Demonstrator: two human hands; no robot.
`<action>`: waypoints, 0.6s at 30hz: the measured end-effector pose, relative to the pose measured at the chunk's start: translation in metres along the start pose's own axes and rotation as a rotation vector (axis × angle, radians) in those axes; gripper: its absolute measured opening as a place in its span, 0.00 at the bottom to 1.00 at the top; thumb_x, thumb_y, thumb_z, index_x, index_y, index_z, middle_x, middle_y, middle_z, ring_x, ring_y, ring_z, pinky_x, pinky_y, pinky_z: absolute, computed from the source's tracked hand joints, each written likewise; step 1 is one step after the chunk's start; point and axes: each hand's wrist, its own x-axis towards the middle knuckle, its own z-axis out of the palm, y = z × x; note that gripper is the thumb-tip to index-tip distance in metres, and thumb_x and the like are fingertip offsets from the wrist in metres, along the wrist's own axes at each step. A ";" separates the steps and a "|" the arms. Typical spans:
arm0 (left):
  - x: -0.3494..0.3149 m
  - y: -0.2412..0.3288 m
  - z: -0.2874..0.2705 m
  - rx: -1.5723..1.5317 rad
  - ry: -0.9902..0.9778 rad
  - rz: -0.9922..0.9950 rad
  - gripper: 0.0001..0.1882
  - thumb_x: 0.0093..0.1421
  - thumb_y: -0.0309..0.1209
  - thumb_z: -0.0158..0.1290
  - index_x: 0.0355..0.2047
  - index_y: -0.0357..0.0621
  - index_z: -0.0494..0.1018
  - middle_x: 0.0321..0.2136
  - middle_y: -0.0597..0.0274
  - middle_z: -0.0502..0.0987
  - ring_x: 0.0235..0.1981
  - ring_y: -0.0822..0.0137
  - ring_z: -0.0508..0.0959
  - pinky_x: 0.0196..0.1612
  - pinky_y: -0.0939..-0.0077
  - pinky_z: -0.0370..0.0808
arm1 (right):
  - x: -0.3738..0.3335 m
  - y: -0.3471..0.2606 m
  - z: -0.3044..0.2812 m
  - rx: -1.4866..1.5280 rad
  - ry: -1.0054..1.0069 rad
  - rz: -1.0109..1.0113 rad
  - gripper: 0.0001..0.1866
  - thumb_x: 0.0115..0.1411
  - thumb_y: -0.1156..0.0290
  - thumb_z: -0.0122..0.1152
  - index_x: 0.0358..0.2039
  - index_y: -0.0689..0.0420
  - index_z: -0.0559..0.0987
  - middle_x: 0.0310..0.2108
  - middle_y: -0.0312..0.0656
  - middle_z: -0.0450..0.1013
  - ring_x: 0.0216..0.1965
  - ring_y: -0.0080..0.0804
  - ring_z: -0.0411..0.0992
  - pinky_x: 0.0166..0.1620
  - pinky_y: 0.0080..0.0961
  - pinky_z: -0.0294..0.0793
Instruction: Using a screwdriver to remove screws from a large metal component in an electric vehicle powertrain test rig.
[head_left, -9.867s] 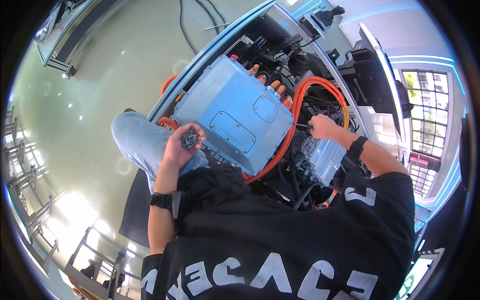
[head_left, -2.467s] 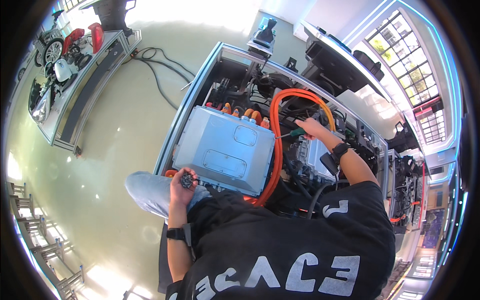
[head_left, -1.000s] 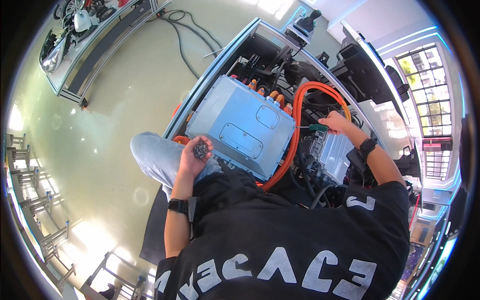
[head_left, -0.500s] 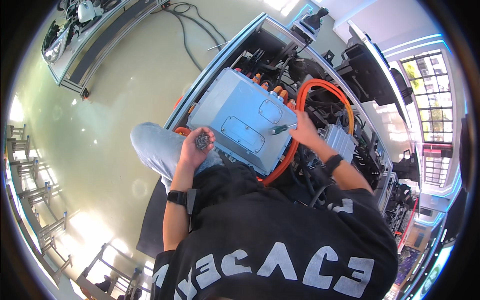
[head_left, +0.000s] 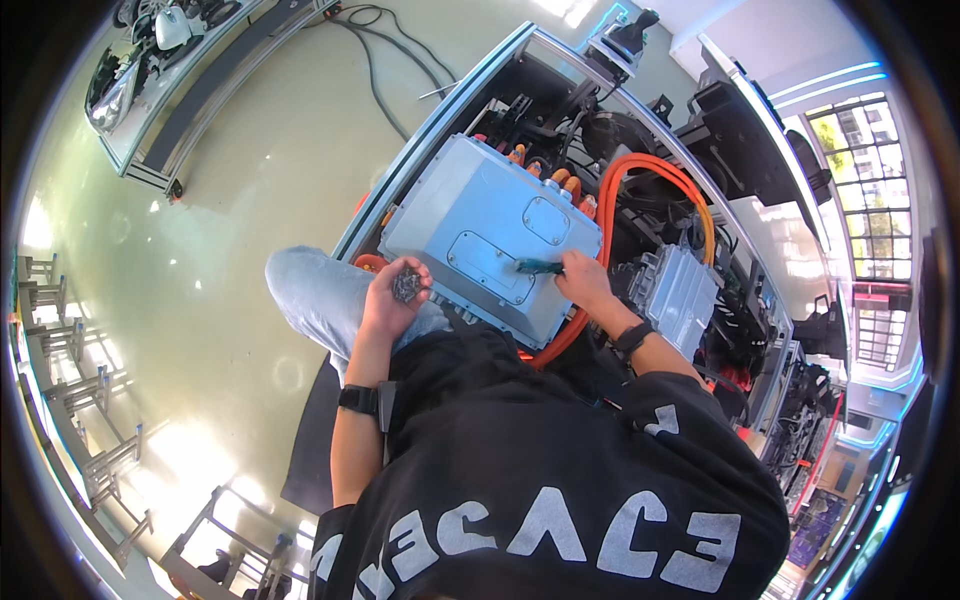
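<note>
My left hand (head_left: pixel 392 303), palm up and fingers curled, cups a heap of small grey metal screws (head_left: pixel 407 286) above my knee, left of the big grey-blue metal housing (head_left: pixel 475 205). Over the housing's right side, my right hand (head_left: pixel 585 281) is closed on a screwdriver (head_left: pixel 540 267). Its dark green handle points left, away from the fingers, over the oblong cover plate (head_left: pixel 488 262) on the housing. The shaft is mostly hidden by the hand. A smaller rounded plate (head_left: pixel 546 221) lies farther back on the same housing.
An aluminium frame (head_left: pixel 432 130) surrounds the housing. Thick orange cables (head_left: pixel 612 185) loop along its right side, beside a finned silver unit (head_left: pixel 678 300). Black cables (head_left: pixel 375 80) lie on the floor beyond. Another bench (head_left: pixel 165 120) stands at far left.
My right hand has moved left and slightly nearer, off the orange cables, carrying the screwdriver farther over the housing. The left hand stays about where it was with the screws.
</note>
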 end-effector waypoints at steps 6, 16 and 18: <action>-0.003 0.001 0.004 0.011 0.029 0.019 0.12 0.64 0.35 0.43 0.33 0.40 0.70 0.29 0.57 0.73 0.33 0.64 0.74 0.31 0.75 0.72 | 0.008 0.059 -0.028 0.892 0.320 0.543 0.06 0.58 0.75 0.55 0.33 0.65 0.72 0.27 0.47 0.74 0.25 0.38 0.77 0.30 0.29 0.79; 0.002 0.000 0.003 0.020 0.031 0.000 0.12 0.64 0.35 0.43 0.34 0.39 0.69 0.30 0.56 0.74 0.32 0.65 0.75 0.30 0.76 0.75 | 0.017 0.095 -0.030 1.182 0.537 0.545 0.04 0.60 0.81 0.52 0.34 0.70 0.71 0.29 0.49 0.74 0.28 0.38 0.78 0.32 0.27 0.83; 0.003 0.000 0.003 0.019 0.020 -0.005 0.12 0.64 0.35 0.43 0.33 0.39 0.69 0.30 0.56 0.74 0.32 0.64 0.75 0.30 0.76 0.75 | 0.016 0.100 -0.027 1.125 0.524 0.551 0.05 0.60 0.80 0.53 0.34 0.70 0.71 0.29 0.49 0.74 0.28 0.38 0.78 0.33 0.27 0.83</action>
